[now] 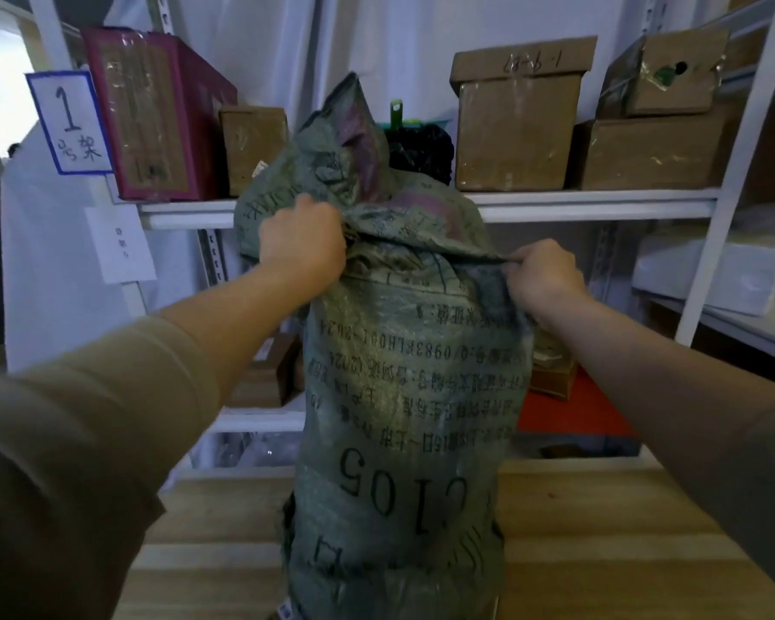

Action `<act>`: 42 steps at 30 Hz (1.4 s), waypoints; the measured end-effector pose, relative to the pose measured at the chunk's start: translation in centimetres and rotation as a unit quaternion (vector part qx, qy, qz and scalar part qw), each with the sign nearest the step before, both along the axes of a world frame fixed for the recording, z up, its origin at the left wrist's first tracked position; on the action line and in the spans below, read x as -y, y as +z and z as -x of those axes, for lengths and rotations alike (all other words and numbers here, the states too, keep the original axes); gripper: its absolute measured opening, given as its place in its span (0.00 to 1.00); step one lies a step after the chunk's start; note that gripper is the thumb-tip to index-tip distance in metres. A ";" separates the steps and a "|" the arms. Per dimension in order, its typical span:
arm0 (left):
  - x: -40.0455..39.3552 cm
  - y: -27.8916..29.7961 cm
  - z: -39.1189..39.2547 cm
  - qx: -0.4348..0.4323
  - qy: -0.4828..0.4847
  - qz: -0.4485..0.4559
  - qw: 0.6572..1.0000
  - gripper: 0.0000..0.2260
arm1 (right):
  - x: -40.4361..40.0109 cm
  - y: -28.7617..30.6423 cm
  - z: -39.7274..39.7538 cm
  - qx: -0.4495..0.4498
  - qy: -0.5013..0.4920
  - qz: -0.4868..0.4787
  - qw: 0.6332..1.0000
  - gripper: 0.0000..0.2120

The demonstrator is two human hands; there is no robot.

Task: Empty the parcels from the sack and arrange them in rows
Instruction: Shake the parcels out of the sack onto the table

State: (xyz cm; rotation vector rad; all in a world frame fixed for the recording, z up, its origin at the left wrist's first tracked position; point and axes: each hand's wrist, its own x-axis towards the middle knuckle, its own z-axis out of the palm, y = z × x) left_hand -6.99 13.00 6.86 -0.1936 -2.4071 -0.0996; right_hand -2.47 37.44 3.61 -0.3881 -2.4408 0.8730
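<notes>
Green woven sack (pixel 403 396), printed text upside down, held up on end over the wooden surface (pixel 600 552), lower end at the bottom edge of the view. Gripped at the upper end by both hands: left hand (pixel 303 246) bunched tight into the fabric at the sack's upper left, right hand (pixel 544 272) pinching a fold at its upper right. Inverted print suggests mouth downward, closed end up — probably a hold meant to lift and shake the load out onto the surface. Fabric bulging, apparently full; no parcels visible outside the sack, so emptying judged barely begun, rows not started.

Behind the sack, white metal shelving (pixel 555 208). Above and right of the sack, brown cardboard boxes (pixel 517 127); above and left, a maroon box (pixel 148 118) beside a smaller brown one. Further left, a handwritten "1" label (pixel 70 123) on the upright. Low right of the sack, something orange-red (pixel 569 409) on a lower shelf.
</notes>
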 end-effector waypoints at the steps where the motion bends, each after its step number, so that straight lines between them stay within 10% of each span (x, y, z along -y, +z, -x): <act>1: 0.0 0.1 -0.1 0.014 0.008 -0.021 1.000 0.05 | 0.0 0.2 0.1 -0.005 0.009 0.013 1.000 0.11; 12: -1.4 0.8 1.2 -0.036 -0.029 -0.459 0.887 0.09 | 2.5 4.0 1.8 -0.113 -0.011 0.040 0.993 0.13; 26: -3.0 8.7 0.4 -0.121 -0.085 -0.540 0.829 0.05 | 2.4 11.4 2.9 -0.280 -0.088 0.039 0.955 0.16; 42: -1.9 3.0 -1.5 -0.211 -0.071 -0.490 0.843 0.09 | 3.7 5.8 1.8 -0.328 -0.029 0.099 0.939 0.13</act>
